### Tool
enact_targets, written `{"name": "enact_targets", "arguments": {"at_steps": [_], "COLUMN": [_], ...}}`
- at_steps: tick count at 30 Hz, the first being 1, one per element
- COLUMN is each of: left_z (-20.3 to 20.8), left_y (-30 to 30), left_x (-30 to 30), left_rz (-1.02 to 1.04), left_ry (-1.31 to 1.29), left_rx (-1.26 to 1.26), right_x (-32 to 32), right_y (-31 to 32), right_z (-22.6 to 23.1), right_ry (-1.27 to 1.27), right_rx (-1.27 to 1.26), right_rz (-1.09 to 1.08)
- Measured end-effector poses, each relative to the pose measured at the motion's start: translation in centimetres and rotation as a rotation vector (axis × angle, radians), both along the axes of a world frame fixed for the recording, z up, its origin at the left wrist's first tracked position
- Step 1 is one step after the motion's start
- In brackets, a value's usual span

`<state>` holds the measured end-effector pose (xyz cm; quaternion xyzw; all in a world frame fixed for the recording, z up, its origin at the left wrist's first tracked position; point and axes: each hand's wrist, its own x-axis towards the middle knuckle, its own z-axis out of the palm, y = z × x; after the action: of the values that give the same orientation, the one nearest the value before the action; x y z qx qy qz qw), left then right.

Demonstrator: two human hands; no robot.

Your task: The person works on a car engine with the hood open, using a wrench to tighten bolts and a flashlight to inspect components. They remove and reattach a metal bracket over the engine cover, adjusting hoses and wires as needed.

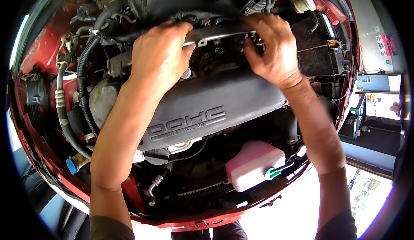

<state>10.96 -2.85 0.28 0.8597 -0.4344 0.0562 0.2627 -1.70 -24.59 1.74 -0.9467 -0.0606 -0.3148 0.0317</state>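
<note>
A long, narrow metal rail (pixel 221 35) with a shiny edge spans the gap between my hands, at the far side of the engine's black cover (pixel 220 95). My left hand (pixel 159 54) is closed round its left end, fingertips pointing right. At the other end, the fingers of my right hand (pixel 276 46) curl over the rail, with the thumb bent below it. Small dark fittings (pixel 218 49) show beneath the rail. A round metal cap (pixel 186 73) sits beside my left wrist. What lies under my palms is hidden.
A pinkish-white coolant tank (pixel 254 164) with a green cap stands at the near right. A ribbed black hose (pixel 82 80) runs along the left. The battery (pixel 317 50) is right of my right hand. Red bodywork (pixel 189 223) edges the engine bay.
</note>
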Motion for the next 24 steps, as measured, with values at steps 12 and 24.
{"name": "enact_targets", "arguments": {"at_steps": [12, 24], "left_z": [2.2, 5.4], "left_y": [1.7, 2.2], "left_x": [-1.0, -3.8], "left_rz": [0.021, 0.036], "left_ry": [-0.004, 0.230], "left_rx": [0.017, 0.028], "right_x": [2.9, 2.2], "right_y": [1.3, 4.8], "right_z": [3.4, 4.1], "right_ry": [0.630, 0.682], "right_rx": [0.283, 0.531], "right_rz": [-0.065, -0.127]}}
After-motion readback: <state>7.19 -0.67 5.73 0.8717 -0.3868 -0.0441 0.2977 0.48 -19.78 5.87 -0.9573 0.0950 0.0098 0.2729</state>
